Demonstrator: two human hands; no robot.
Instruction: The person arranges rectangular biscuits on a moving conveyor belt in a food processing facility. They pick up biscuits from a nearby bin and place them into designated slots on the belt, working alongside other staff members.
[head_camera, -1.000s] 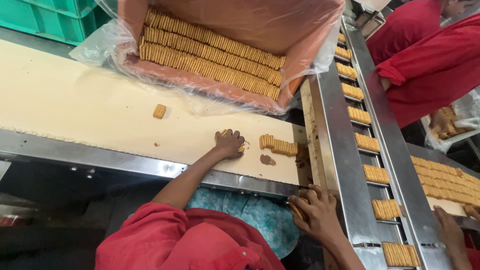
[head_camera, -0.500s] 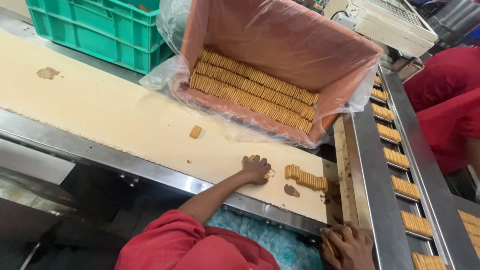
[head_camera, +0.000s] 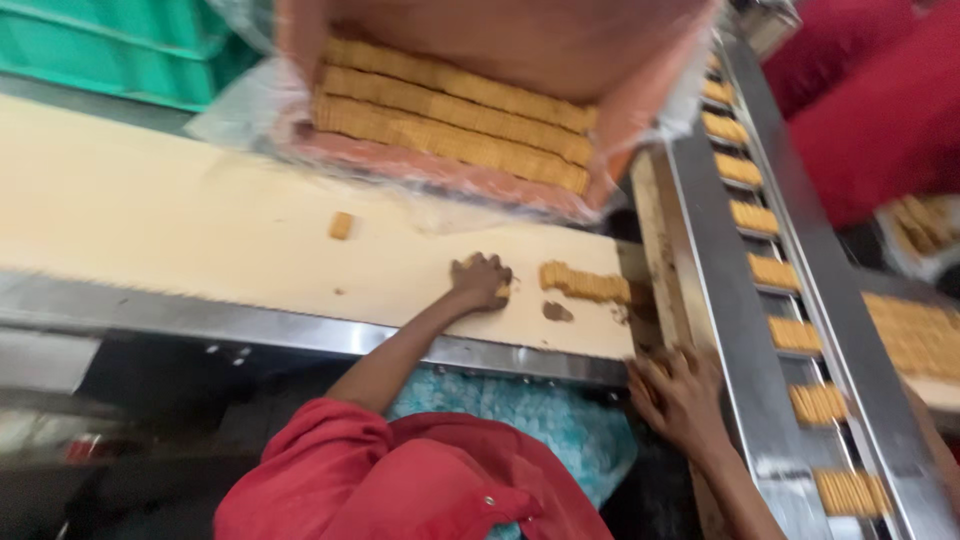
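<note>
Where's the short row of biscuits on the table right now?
Head view, centre-right: the short row of biscuits lies on the cream table, just right of the left hand and below the lined box of biscuits.

A pink box lined with clear plastic stands at the far edge of the cream desk, filled with rows of biscuits. A green crate sits behind it to the left. On the right a steel conveyor carries small biscuit stacks in a line. Beyond it, a person in red stands beside more biscuits.
</note>
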